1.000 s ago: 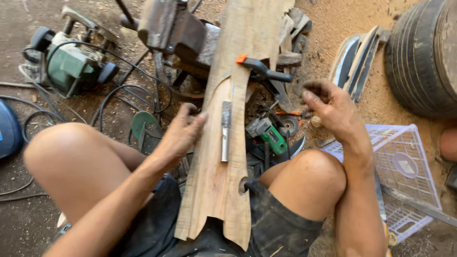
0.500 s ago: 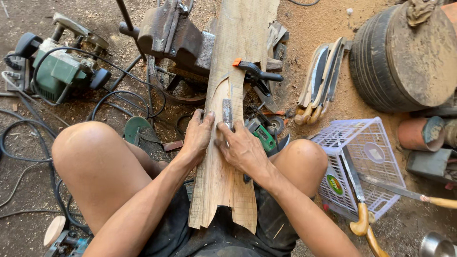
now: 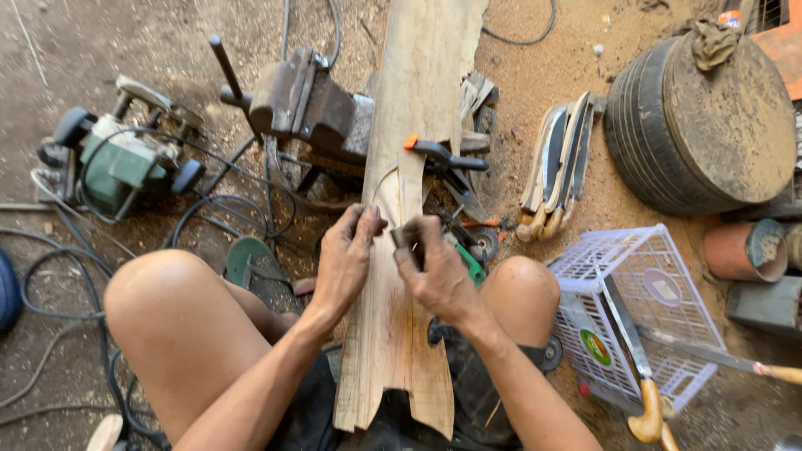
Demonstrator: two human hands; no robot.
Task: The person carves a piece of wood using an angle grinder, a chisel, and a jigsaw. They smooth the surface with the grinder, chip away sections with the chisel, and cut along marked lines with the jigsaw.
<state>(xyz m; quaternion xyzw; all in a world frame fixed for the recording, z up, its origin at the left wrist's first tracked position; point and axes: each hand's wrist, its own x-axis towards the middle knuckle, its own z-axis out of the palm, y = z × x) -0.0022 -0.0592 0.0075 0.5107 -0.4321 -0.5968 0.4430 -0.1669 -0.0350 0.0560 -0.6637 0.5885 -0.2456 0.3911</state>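
Seated on the ground, we steady a long wooden plank [image 3: 401,276] across our lap: left hand [image 3: 347,259] pressing its edge, right hand [image 3: 434,271] gripping a small metal tool [image 3: 404,240] near a vise [image 3: 305,104].

The person wears dark shorts [image 3: 468,392], dusty and worn, and nothing on arms or legs. Both the left hand [image 3: 347,259] and the right hand [image 3: 434,271] are bare, without gloves, rings or watch.

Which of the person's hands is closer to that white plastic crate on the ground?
The right hand, resting on the long wooden board, lies nearer the white plastic crate. The left hand sits on the board's far side, farther from it.
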